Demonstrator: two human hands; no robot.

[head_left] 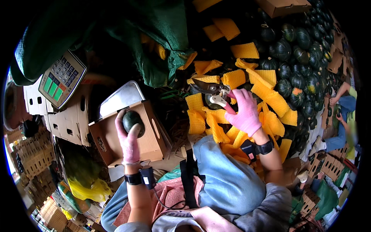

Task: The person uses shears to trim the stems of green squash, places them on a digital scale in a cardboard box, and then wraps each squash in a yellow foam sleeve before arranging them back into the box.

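My left hand [129, 145], in a pink glove, is closed on a small dark green squash [132, 120] inside an open cardboard box [150, 143], low on the left of centre. Behind the box is a metal scale platform [118, 96]. My right hand [241, 110], also pink-gloved, grips pruning shears [218, 99] by the pink-and-white handles, their dark blades pointing left. Under the shears a dark rounded item is partly hidden, probably another squash. Orange foam net sleeves [278, 100] lie in a loose heap around my right hand.
A calculator-like scale display [62, 79] sits on cardboard boxes [69, 127] at left. A green sack [162, 65] hangs over the top left. A large pile of dark squash [297, 81] fills the upper right, with other people [338, 127] and crates beyond it.
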